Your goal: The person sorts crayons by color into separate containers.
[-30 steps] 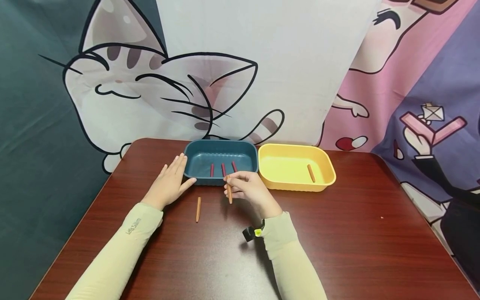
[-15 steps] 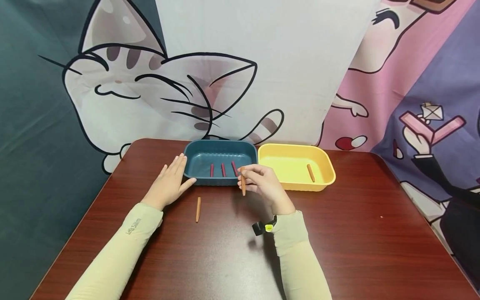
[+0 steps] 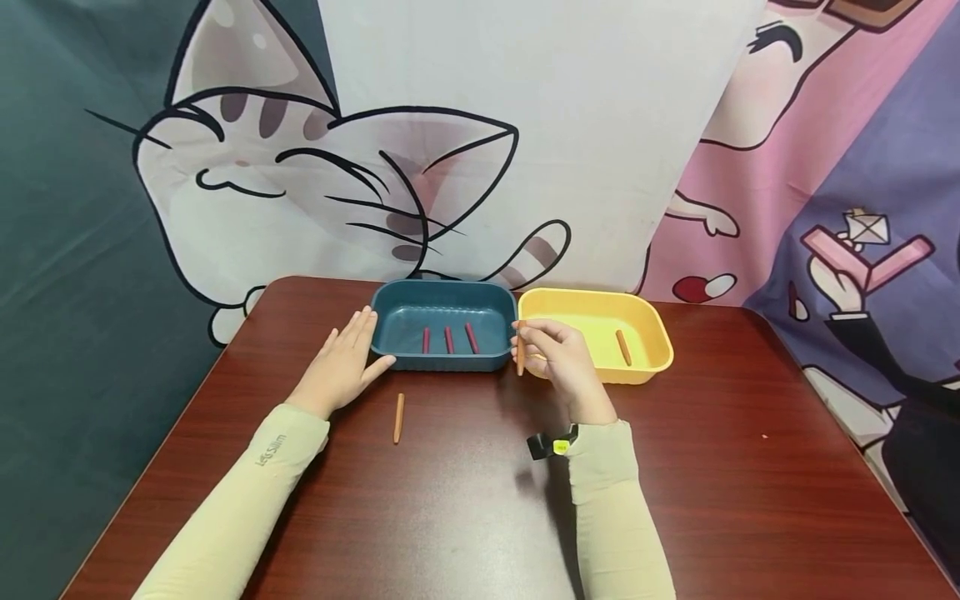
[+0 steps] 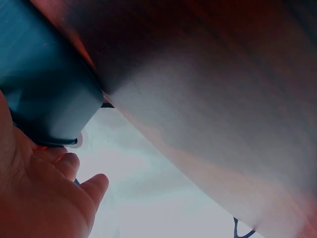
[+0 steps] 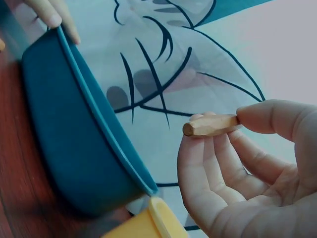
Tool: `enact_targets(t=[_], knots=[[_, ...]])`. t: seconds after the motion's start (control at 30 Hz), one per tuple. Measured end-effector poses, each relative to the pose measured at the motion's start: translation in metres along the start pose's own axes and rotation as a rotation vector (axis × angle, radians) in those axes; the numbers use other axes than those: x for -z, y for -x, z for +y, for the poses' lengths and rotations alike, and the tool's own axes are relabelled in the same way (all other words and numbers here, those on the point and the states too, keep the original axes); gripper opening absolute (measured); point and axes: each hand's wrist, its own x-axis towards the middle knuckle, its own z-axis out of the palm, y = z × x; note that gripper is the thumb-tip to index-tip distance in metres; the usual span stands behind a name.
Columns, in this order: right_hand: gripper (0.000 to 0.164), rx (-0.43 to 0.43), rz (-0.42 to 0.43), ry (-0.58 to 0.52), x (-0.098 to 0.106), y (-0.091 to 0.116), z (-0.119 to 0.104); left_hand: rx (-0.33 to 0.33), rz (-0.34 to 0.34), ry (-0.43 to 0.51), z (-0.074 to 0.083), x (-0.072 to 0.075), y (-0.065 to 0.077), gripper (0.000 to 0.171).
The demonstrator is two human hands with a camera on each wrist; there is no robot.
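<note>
While the right hand [image 3: 564,360] pinches a brown stick [image 3: 521,350] at the yellow tray [image 3: 628,377] left corner, faceted per right wrist view only, left hand [image 3: 337,368] straight-fingered at teal tray [image 3: 448,364] left edge, three magenta sticks [image 3: 449,340] inside, second brown stick [image 3: 624,348] in yellow, third brown stick [image 3: 399,419] on table [image 3: 720,483]

Loads of bare table [image 3: 750,467] at 4 o'clock off the right hand [image 3: 564,362]; yellow tray [image 3: 633,377] crowds 2, blue tray [image 3: 442,364] blocks 9 to 10, loose orange stick [image 3: 398,418] between 8 and 9.
</note>
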Motion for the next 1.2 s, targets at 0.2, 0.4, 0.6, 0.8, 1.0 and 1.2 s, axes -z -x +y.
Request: enact_targets(t=[0.2,0.4,0.6,0.8,1.0,1.2], knots=[[0.03,0.001,0.072,-0.006,0.021,-0.009,-0.001,-0.004,-0.001,0.002,0.0,0.001,0.001,0.086],[0.036,0.004,0.097,0.082,0.05,-0.017,-0.004,-0.004,-0.008,0.001,0.001,0.001,0.001,0.086],[0.041,0.003,0.101,0.209,0.075,-0.025,-0.007,-0.005,-0.002,0.004,-0.001,0.001,0.001,0.086],[0.037,-0.035,0.084,0.28,0.097,-0.033,-0.007,-0.002,0.0,0.006,-0.001,0.0,0.002,0.087],[0.038,-0.056,0.063,0.397,0.113,-0.039,-0.008,-0.003,0.006,0.005,-0.003,0.0,0.002,0.086],[0.039,-0.101,0.076,0.616,0.129,-0.046,-0.007,-0.001,0.013,0.001,-0.001,-0.001,0.001,0.086]])
